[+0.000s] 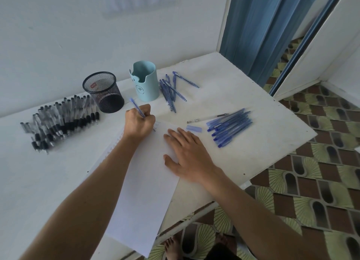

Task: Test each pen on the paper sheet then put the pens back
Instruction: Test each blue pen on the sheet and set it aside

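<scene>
**Pen Test Under Way: Blue Pen on the Sheet**

**Step in hand.** I judged this to be the test stroke itself. The left hand (139,123) was clenched around a blue pen (137,108), fingers curled about the barrel. The tip was down at the far corner of the paper sheet (148,181), next to a few small marks. The barrel leaned away toward the wall.

**Support hand.** The right hand (188,154) lay released and flat, fingers straight. It pressed the sheet's right edge onto the table (243,96) and grasped nothing.

**Stock.** A loose blue cap (193,128) lay just beyond the right fingertips. I took it for this pen's cap but could not confirm that. The capped blue pens (229,126) lay in a row near the right hand. The click pens (171,90) lay beside the pale blue holder (145,81). The black pens (62,119) lay left of the mesh cup (104,92). Every pen I could see lay on the table, so I judged the put-back stage not yet begun.

**Next move.** I expected the tip to lift clear and the right hand to leave the sheet for the cap. The pen would then need capping and setting down apart from the untested pens. The sheet would lie unheld during that reach.
</scene>
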A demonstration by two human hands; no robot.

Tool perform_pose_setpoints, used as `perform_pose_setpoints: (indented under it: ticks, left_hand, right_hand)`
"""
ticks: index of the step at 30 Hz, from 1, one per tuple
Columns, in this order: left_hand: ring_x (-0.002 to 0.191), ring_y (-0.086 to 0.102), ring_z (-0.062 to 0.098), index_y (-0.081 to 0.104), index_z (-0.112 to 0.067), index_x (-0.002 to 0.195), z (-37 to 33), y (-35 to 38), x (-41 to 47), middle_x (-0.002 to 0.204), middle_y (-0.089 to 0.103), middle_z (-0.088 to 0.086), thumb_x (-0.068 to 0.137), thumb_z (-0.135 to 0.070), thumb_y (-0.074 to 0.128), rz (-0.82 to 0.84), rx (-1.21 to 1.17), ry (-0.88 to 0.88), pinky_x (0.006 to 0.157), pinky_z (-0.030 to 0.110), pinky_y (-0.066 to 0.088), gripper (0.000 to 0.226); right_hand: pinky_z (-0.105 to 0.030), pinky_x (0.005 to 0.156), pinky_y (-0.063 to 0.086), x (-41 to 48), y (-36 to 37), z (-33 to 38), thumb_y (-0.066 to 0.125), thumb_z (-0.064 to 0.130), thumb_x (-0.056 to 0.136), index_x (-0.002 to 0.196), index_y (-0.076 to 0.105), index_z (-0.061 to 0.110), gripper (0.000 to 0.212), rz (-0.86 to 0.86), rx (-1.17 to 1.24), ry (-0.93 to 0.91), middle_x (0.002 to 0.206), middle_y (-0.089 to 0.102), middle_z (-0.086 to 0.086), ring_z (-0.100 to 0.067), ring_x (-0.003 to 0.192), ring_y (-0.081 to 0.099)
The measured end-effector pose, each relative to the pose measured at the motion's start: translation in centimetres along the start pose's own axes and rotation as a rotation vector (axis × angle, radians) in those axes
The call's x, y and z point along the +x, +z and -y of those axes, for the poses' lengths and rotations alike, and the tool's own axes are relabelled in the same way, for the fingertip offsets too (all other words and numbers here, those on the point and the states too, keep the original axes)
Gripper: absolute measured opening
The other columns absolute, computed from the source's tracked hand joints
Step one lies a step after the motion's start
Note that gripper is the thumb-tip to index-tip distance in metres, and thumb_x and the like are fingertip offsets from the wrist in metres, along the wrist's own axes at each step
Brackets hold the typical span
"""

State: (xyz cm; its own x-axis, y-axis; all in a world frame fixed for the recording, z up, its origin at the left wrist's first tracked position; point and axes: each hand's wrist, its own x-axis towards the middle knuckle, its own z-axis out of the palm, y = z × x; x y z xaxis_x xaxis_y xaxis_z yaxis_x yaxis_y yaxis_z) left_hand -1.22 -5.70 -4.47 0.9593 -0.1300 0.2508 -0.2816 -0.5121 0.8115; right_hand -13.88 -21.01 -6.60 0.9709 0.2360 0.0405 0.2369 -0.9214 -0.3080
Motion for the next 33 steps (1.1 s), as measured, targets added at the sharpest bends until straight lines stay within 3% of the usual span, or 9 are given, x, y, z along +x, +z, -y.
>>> perform_pose_setpoints:
  ticks: [5,8,10,14,17,21,25,29,33]
  left_hand:
    - [0.051,0.035,0.017,0.034,-0.008,0.058,0.6,-0.6,0.4,0.054,0.035,0.008,0.066,0.002,0.052,-0.157,-0.099,-0.158,0.044,0.029,0.030,0.023]
    - [0.056,0.053,0.038,0.047,-0.022,0.060,1.1,-1.0,0.7,0.058,0.050,0.011,0.064,-0.014,0.055,-0.276,-0.222,-0.231,0.051,0.049,0.047,0.012]
    - [0.062,0.060,0.039,0.052,-0.032,0.066,0.7,-1.1,0.7,0.066,0.057,0.007,0.070,-0.020,0.062,-0.308,-0.271,-0.225,0.057,0.052,0.053,0.015]
    - [0.054,0.058,0.009,0.054,-0.022,0.076,-0.1,-1.1,0.6,0.069,0.060,0.003,0.081,-0.022,0.082,-0.177,-0.295,-0.163,0.055,0.028,0.048,0.028]
    - [0.063,0.064,0.013,0.060,-0.015,0.075,-0.2,-1.5,0.1,0.069,0.065,0.005,0.078,-0.012,0.084,-0.051,-0.399,-0.139,0.062,0.023,0.051,0.025]
    - [0.077,0.067,0.022,0.066,-0.008,0.083,-0.8,-2.0,-1.2,0.086,0.066,0.010,0.081,0.004,0.068,0.082,-0.506,-0.130,0.077,0.033,0.056,0.012]
    - [0.072,0.068,0.028,0.064,-0.001,0.085,-2.0,-2.1,-2.0,0.078,0.065,0.009,0.076,-0.003,0.056,0.207,-0.588,-0.167,0.070,0.034,0.056,0.012]
    - [0.067,0.068,0.029,0.059,0.000,0.082,-2.7,-1.9,-2.4,0.072,0.063,0.014,0.081,0.005,0.065,0.239,-0.616,-0.170,0.065,0.034,0.056,0.008]
    - [0.064,0.066,0.029,0.058,0.001,0.075,-3.1,-1.8,-2.9,0.064,0.065,0.013,0.087,0.016,0.059,0.219,-0.647,-0.161,0.066,0.034,0.055,0.019]
  right_hand:
    - [-0.041,0.122,0.012,0.1,0.1,0.2,0.021,0.055,0.089,0.154,0.033,0.016,0.076,-0.016,0.009,0.010,0.163,0.027,-0.003,-0.023,0.152,0.017]
    - [-0.041,0.122,0.013,0.1,0.1,0.2,0.023,0.054,0.089,0.154,0.033,0.015,0.076,-0.016,0.022,0.006,0.163,0.028,-0.003,-0.024,0.152,0.018]
    - [-0.042,0.123,0.013,0.2,0.0,0.3,0.021,0.055,0.088,0.154,0.033,0.014,0.078,-0.016,0.025,0.009,0.163,0.027,-0.004,-0.025,0.152,0.018]
    - [-0.052,0.120,0.020,0.0,0.0,0.7,0.023,0.053,0.091,0.152,0.036,0.014,0.074,-0.017,-0.027,0.024,0.161,0.032,-0.006,-0.028,0.151,0.020]
    - [-0.049,0.105,0.030,-0.3,-0.1,0.6,0.040,0.041,0.092,0.135,0.056,0.018,0.052,-0.293,-0.093,0.049,0.141,0.057,0.001,-0.024,0.138,0.044]
    - [-0.039,0.085,0.024,0.1,-1.2,-1.2,0.064,0.022,0.085,0.111,0.067,0.025,0.026,-0.596,-0.151,0.270,0.107,0.066,0.009,-0.020,0.109,0.057]
    - [-0.037,0.078,0.019,0.6,-2.1,-2.9,0.075,0.035,0.081,0.102,0.074,0.029,0.021,-0.526,-0.230,0.372,0.095,0.068,0.008,-0.024,0.098,0.057]
    - [-0.037,0.079,0.015,1.0,-2.8,-3.3,0.059,0.045,0.095,0.112,0.072,0.036,0.023,-0.360,-0.183,0.396,0.107,0.068,0.011,-0.021,0.112,0.050]
    - [-0.032,0.078,0.006,1.2,-3.3,-2.8,0.059,0.040,0.096,0.110,0.071,0.036,0.018,-0.418,-0.008,0.378,0.110,0.069,0.016,-0.016,0.118,0.047]
